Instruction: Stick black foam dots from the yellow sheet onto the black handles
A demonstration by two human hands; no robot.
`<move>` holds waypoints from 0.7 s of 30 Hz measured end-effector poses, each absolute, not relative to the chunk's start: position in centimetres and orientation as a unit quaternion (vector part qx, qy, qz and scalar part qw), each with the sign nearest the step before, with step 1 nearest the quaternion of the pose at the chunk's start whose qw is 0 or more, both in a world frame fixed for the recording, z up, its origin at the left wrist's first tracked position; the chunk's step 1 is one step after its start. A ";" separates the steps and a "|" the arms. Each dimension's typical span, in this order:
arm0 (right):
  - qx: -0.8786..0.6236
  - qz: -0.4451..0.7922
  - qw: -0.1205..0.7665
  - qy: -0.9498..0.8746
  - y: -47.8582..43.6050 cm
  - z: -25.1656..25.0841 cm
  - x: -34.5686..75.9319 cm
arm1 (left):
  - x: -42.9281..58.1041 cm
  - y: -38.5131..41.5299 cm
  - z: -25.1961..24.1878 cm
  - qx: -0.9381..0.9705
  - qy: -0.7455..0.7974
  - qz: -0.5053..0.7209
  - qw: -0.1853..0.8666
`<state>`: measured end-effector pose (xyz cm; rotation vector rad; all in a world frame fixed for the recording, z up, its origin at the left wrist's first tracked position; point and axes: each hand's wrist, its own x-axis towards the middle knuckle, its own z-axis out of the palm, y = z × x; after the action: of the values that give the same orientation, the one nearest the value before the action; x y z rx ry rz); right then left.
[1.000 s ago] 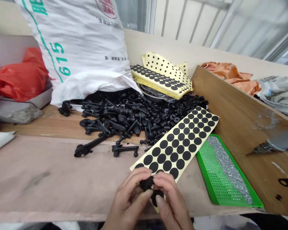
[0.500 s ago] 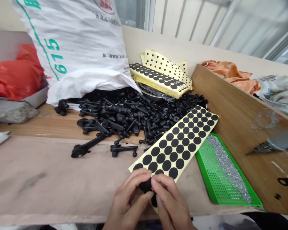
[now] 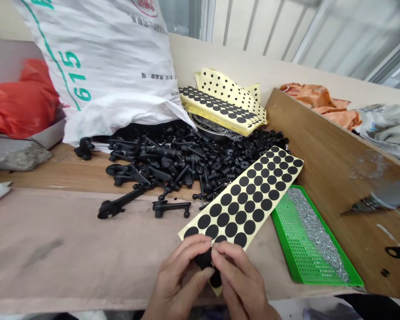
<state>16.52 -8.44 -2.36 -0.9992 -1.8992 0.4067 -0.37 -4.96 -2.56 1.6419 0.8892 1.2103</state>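
A small black part (image 3: 204, 260) is held between two bare hands at the lower middle of the view, just above the near end of a pale yellow sticker sheet (image 3: 229, 190). The left hand (image 3: 178, 273) has its grip clamped on the part, fingers curled over the far side and thumb on the near side. The right hand (image 3: 242, 275) meets it from the other side, fingertips at the part's edge; whether its grip is pinched on anything cannot be told (the fingers hide the spot).

The sheet, printed with rows of large black dots, runs diagonally away to the right. Beside it on the right is a green mesh tray (image 3: 296, 249) with a long heap of tiny silvery pieces (image 3: 320, 235) along its right side. Beyond the hands, on the brownish worktop (image 3: 86, 253), lie a black lever (image 3: 173, 207) and a longer black arm (image 3: 120, 204). Behind them spreads a big pile of black parts (image 3: 183, 160), at the mouth of a white sack (image 3: 113, 58) marked 615 in green. More dotted sheets (image 3: 223, 109) are stacked behind the pile. A red bag (image 3: 23, 98) is at far left; a wooden board (image 3: 316, 146) slants along the right.
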 end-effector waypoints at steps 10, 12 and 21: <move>-0.421 0.201 0.507 -0.725 -8.2 -2.1 16.0 | -0.2 -4.7 -2.6 0.662 0.355 0.486 0.447; -0.441 0.223 0.518 -0.698 -8.3 -2.0 15.7 | -0.1 -4.8 -2.5 0.662 0.353 0.483 0.452; -0.482 0.280 0.542 -0.629 -8.4 -2.2 14.9 | 0.0 -4.3 -1.8 0.673 0.344 0.477 0.449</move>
<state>14.89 -8.45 -2.24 -1.1448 -1.4935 0.6642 0.02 -4.32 -1.79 1.6634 0.8503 1.1792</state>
